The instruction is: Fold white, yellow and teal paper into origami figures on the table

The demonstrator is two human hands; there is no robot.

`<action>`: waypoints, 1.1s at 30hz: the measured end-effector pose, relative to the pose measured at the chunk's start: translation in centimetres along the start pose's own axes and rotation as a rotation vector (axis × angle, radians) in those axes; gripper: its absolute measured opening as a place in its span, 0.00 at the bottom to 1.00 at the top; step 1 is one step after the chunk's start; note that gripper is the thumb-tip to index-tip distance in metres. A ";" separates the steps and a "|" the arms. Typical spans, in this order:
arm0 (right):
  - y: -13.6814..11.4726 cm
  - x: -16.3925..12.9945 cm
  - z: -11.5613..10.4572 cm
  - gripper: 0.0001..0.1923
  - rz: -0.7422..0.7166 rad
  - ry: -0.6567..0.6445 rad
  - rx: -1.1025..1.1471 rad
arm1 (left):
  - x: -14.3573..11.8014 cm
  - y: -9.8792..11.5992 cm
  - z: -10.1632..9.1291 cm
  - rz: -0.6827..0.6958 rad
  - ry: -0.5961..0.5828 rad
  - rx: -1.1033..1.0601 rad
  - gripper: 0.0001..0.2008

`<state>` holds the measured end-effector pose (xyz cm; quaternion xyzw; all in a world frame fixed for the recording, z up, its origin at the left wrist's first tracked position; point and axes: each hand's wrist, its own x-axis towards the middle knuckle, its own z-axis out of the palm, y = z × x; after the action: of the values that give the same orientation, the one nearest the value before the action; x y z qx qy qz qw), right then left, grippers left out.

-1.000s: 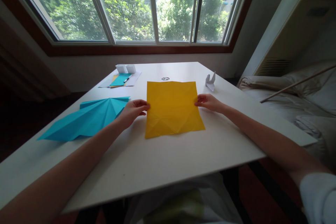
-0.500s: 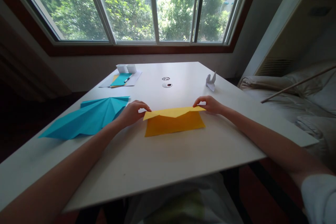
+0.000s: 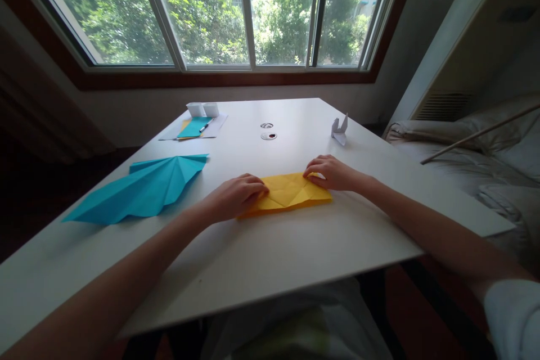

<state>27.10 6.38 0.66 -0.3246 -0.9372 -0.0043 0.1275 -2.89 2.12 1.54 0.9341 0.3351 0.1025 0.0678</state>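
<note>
Nearest my camera the white table (image 3: 261,259) runs bare from its front edge up to my forearms, with a pale cloth bundle showing just under the edge. Past that strip, my left hand (image 3: 236,198) lies palm down on the left end of the folded yellow paper (image 3: 289,194), fingers stretched nearly flat and pressing it to the top rather than gripping it. My right hand (image 3: 331,173) rests on the paper's right end, fingers curled and bunched over the upper corner; I cannot tell whether they pinch a layer or only press on it. The paper sits as a low, wide strip near the middle of the table, creases showing across its top face.

To the left, apart from my left hand, lies a large folded blue paper (image 3: 143,188), fanned and pointed. Farther back sit two small round marks (image 3: 268,131) on the tabletop, a small white folded figure (image 3: 340,129) to the right, and at the far left a stack of sheets with a pen (image 3: 198,126) and small white boxes (image 3: 202,109).

Beyond the table, a wide window (image 3: 248,11) with a dark frame looks onto green trees. On the right, cushions (image 3: 476,146) lie under a wall unit.
</note>
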 end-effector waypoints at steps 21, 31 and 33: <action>-4.6 1.8 3.0 0.24 0.000 -0.071 0.101 | 1.4 1.4 2.6 -0.108 -0.164 0.065 0.29; -4.8 1.3 2.5 0.38 0.091 -0.266 0.193 | 1.3 1.3 2.3 -0.134 -0.220 0.052 0.32; -4.8 1.2 2.2 0.40 0.118 -0.291 0.210 | 1.2 1.3 2.2 -0.146 -0.230 0.050 0.32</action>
<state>22.73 3.51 -0.78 -0.3613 -0.9203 0.1481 0.0236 -0.66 1.81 -0.20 0.9142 0.3947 -0.0191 0.0896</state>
